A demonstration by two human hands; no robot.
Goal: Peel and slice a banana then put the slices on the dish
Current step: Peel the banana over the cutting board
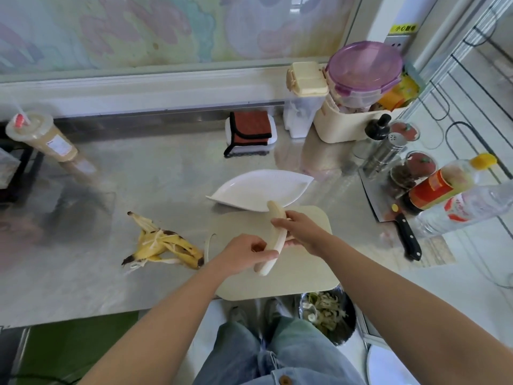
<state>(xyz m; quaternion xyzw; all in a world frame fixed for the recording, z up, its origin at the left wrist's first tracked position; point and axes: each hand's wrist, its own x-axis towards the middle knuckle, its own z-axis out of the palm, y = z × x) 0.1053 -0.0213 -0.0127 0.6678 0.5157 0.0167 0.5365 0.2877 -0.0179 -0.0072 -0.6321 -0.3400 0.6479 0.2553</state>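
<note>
Both hands are on the fruit. The left hand pinches the near end of the peeled banana between thumb and fingertips, and the right hand curls its fingers round the banana's upper middle. So both are holding it, neither one spread wide.

One banana, bare and pale, is held over the cutting board; I can't tell whether it touches the board. Its long axis runs away from the person. The near tip pokes out below the left hand and leans a little left. The far tip points up past the right hand's fingers and overlaps the near rim of the dish.

One dish, white and leaf-shaped, lies just beyond the hands on the desk, with nothing on it yet.

One peel lies splayed on the desk, out to the left of the left hand. A single thin strip sits between the peel and that hand, at the board's left edge.

One knife, a black-handled cleaver, lies well off to the right of the right hand, with its handle toward the person.
</note>
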